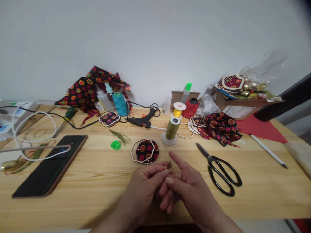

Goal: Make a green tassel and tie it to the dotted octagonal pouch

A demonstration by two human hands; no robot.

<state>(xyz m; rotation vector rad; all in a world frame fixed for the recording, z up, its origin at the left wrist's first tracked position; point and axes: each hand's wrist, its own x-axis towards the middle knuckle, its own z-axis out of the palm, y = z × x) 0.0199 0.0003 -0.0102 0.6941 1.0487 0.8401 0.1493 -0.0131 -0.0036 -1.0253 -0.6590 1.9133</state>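
Note:
My left hand point(143, 183) is closed on a small bundle of olive-green thread point(169, 165), whose frayed top sticks out above the fingers. Thumb and fingers of my right hand point(188, 186) are pinched close beside it on what looks like a fine strand of the same thread, with the index finger stretched forward. The lower part of the bundle is hidden by my hands. Just beyond them stands a spool of olive thread point(173, 128). An octagonal wooden frame point(132, 153) rests on a round patterned fabric piece point(155, 154). Black-handled scissors point(218, 171) lie to the right with blades closed.
A phone point(48, 170), white cable point(18, 134) and green cap point(116, 145) lie leftward. Behind are a flower-shaped ornament with tassel point(109, 119), glue gun point(143, 120), teal spool point(120, 104), red spool point(190, 108) and patterned cloth point(221, 127). A white pencil point(268, 151) lies right.

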